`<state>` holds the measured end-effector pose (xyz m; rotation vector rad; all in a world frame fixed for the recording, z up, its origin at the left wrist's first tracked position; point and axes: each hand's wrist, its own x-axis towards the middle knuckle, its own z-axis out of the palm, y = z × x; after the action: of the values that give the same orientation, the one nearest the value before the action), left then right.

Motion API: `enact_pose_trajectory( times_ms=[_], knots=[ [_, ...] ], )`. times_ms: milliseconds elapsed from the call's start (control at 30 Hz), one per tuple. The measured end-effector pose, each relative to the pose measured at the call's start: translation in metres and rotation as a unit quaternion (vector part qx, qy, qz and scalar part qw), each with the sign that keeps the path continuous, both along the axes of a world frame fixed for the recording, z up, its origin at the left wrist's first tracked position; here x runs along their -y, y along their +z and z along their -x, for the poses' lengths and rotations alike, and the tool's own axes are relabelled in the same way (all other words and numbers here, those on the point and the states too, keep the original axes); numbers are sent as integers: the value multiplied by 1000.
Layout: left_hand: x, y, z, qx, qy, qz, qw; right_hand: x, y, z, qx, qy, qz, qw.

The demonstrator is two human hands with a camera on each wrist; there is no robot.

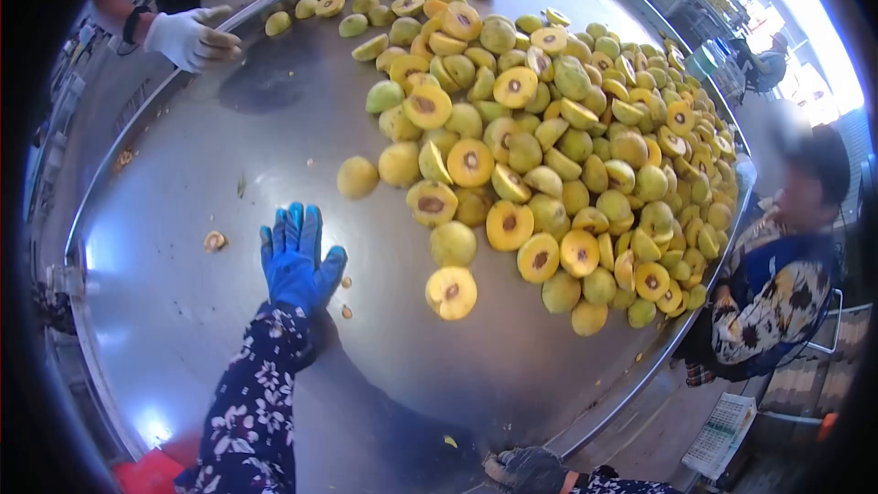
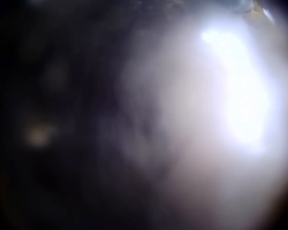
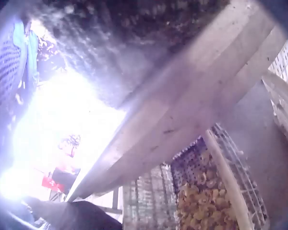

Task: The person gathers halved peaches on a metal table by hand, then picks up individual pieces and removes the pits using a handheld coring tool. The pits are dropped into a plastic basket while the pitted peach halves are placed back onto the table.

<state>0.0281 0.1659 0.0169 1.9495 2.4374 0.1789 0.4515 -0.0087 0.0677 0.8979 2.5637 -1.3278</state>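
Note:
My left hand [image 1: 297,265], in a blue glove, has its fingers straight and spread, palm down over the metal table [image 1: 183,192]. A heap of halved yellow peaches [image 1: 549,155] lies to its right, many with brown stones showing. Two small scraps [image 1: 346,311] lie by the thumb, and a cut fruit piece [image 1: 215,241] is to its left. At the table's near edge is my right hand [image 1: 529,470], in a dark grey glove; I cannot tell how its fingers lie. The left wrist view is only blur and glare.
Across the table is another person's white-gloved hand [image 1: 192,38]. A person in a flowered sleeve [image 1: 773,311] is beyond the right rim. A white crate [image 1: 720,436] stands at lower right. Below the table edge [image 3: 182,105], the right wrist view shows a crate of yellowish pieces [image 3: 206,206].

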Motion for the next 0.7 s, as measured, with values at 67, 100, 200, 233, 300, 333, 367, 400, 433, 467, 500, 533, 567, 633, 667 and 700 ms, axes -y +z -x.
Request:
enact_pose_trajectory(
  times_ms=[67,100,200,233,300,333,367,400,433,467,500,533,567,633,667,700],
  knots=[
    [-3,3,2,-4,-9,-17,1000,-6,9,5,6,-5,39,999],
    [-3,5,3,6,-5,-2,1000,-14,14,7,23,-1,91,996],
    [-4,19,2,31,1,18,999,-100,56,36,-37,35,25,998],
    [-5,21,1,43,1,19,999,-145,74,51,-119,63,-92,987],
    [-9,25,2,60,2,10,998,-221,88,74,-101,-14,-221,970],
    [-9,27,2,59,4,19,998,-258,93,78,-63,-15,-326,943],
    [-10,30,2,60,2,31,998,-295,105,90,-41,-56,-393,917],
    [-11,31,3,70,3,24,997,-332,110,103,-34,-103,-441,891],
    [-12,31,3,77,-6,31,997,-371,108,99,-86,-114,-471,871],
    [-11,31,2,66,-5,36,997,-398,106,98,-90,-196,-472,855],
    [-14,28,1,54,4,31,998,-427,103,97,-99,-268,-480,829],
    [-16,29,2,63,8,35,997,-457,91,87,-144,-324,-447,822],
    [-16,29,2,65,9,26,998,-481,85,74,-193,-375,-412,808],
    [-17,32,5,61,1,35,998,-496,92,58,-210,-419,-398,789],
    [-17,35,5,74,10,92,993,-493,89,49,-213,-468,-369,774],
    [-15,33,5,77,4,113,991,-485,95,45,-151,-454,-403,780]
  ],
)
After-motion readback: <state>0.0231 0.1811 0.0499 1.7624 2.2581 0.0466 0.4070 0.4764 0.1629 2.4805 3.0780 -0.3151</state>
